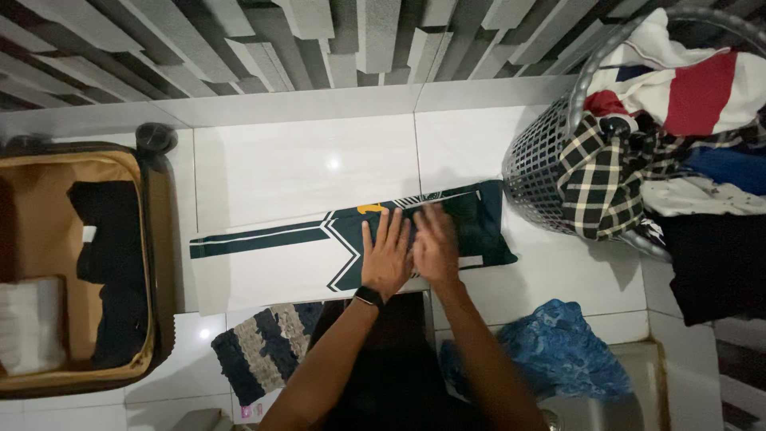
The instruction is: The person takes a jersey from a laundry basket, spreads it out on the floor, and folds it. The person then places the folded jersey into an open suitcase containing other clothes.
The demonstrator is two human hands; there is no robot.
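A folded dark green and white garment (263,259) lies stretched across the white floor tiles. Both my hands press flat on its dark right part. My left hand (386,254), with a dark band at the wrist, has its fingers spread. My right hand (436,243) lies next to it, fingers together and slightly blurred. Neither hand grips anything.
An open brown suitcase (155,263) with dark and white clothes stands at the left. A grey laundry basket (536,172) heaped with checked, red, white and blue clothes is at the right. A striped knit cloth (267,347) and a crumpled blue garment (562,351) lie near me.
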